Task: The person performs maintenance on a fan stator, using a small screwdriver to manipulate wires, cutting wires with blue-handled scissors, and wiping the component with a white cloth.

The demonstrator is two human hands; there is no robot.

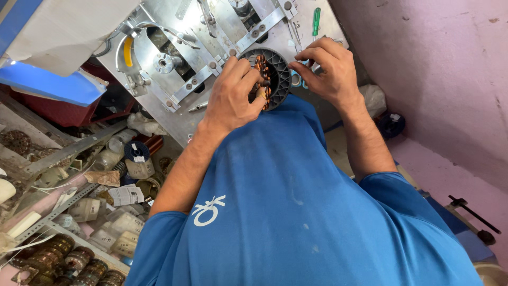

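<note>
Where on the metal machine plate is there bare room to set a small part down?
Little. One bare strip of the metal plate lies along its near edge, left of the left hand. Another lies below the green screwdriver, above the right hand. The middle is crowded with brackets, and both hands cover the round wound core.

My metal work plate [222,32] carries the round black stator [276,74] with its copper windings. A green-handled screwdriver [316,21] lies near it, and bolted brackets [198,82] cross the plate.
</note>
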